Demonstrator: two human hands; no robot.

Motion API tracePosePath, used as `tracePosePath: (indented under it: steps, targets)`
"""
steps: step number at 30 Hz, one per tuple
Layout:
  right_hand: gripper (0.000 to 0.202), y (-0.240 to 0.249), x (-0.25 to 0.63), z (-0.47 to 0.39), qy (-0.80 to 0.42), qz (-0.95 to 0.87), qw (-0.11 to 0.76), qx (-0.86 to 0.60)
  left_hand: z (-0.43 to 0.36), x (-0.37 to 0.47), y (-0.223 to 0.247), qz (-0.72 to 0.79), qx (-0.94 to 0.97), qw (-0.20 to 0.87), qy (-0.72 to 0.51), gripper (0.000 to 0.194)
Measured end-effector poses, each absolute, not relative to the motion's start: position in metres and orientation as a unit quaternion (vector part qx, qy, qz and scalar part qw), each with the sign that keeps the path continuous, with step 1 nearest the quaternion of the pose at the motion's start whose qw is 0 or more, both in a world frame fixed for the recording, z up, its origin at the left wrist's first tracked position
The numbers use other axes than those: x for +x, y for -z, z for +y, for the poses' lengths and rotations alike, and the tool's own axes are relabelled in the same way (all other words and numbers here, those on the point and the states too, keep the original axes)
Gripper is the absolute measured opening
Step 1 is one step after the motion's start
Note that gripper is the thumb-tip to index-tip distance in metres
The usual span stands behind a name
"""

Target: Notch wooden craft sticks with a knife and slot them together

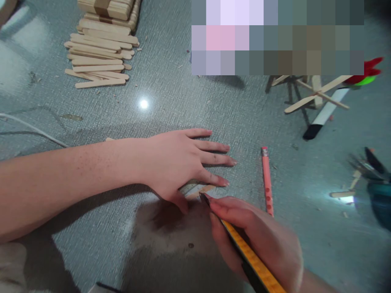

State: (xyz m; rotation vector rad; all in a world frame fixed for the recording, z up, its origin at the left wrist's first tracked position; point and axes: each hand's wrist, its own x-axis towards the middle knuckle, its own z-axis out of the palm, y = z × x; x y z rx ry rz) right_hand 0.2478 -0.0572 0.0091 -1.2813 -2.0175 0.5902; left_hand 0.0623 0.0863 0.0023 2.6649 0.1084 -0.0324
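Note:
My left hand (177,160) lies flat with its fingers spread, pressing down over a wooden craft stick (201,191). Beneath the palm, part of a clear, ruler-like piece (190,187) shows; most of it is hidden. Wrapped around a yellow and black utility knife (241,240), my right hand (253,232) is closed. The knife's dark tip is at the craft stick, just below the left fingers; whether it cuts into the wood I cannot tell.
Loose craft sticks (97,61) lie at the upper left below bundled sticks (106,10). A pink pencil (266,179) lies right of my hands. Farther right are a stick construction (317,93), a white marker-like tube with black end (326,114) and a teal object (378,199). A white cable (33,128) runs left.

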Motion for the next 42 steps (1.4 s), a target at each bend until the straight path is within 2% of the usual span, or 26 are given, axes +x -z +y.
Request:
tracePosePath:
  steps: [8, 17, 22, 38, 42]
  targets:
    - [0.019, -0.005, 0.252, -0.062, -0.245, -0.771, 0.323, -0.490, 0.087, 0.061, 0.000, 0.032, 0.969, 0.242, -0.032, 0.071]
    - [0.016, -0.006, 0.258, -0.061, -0.210, -0.754, 0.330, -0.528, 0.088, 0.061, -0.001, 0.033, 0.970, 0.242, -0.002, 0.074]
    - [0.018, -0.005, 0.260, -0.059, -0.237, -0.741, 0.330, -0.535, 0.088, 0.061, -0.001, 0.036, 0.968, 0.248, -0.009, 0.080]
    - [0.019, -0.009, 0.256, -0.056, -0.202, -0.772, 0.323, -0.509, 0.088, 0.061, 0.001, 0.030, 0.966, 0.253, -0.039, 0.077]
    - [0.017, -0.008, 0.258, -0.061, -0.213, -0.768, 0.319, -0.512, 0.088, 0.061, -0.001, 0.037, 0.966, 0.255, -0.013, 0.075]
